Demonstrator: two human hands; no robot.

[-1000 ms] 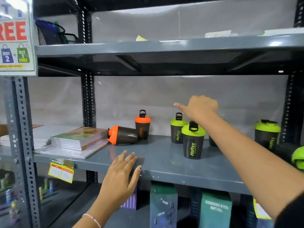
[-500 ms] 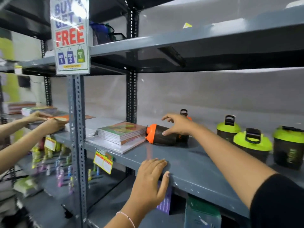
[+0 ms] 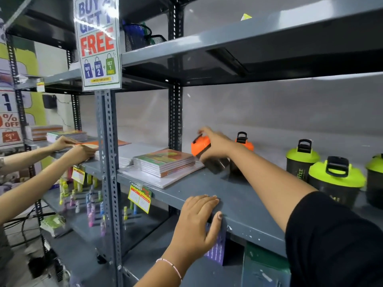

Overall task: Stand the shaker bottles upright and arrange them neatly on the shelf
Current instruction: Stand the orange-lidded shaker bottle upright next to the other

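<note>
Head view, right hand (image 3: 215, 146) gripping tilted orange-lidded shaker (image 3: 207, 155), seemingly off shelf (image 3: 244, 206)

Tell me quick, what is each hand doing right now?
Left hand: open, holding nothing, fingers resting flat on the shelf edge.
Right hand: closed around the tilted orange-lidded shaker bottle, tipping it up.

Counted on the grey shelf (image 3: 238, 195): two orange-lidded shaker bottles (image 3: 200, 145) at its left end, three green-lidded shaker bottles (image 3: 335, 175) to their right, one stack of notebooks (image 3: 163, 161) left of the orange pair. Two price tags (image 3: 139, 196) hang from the shelf's front edge.
</note>
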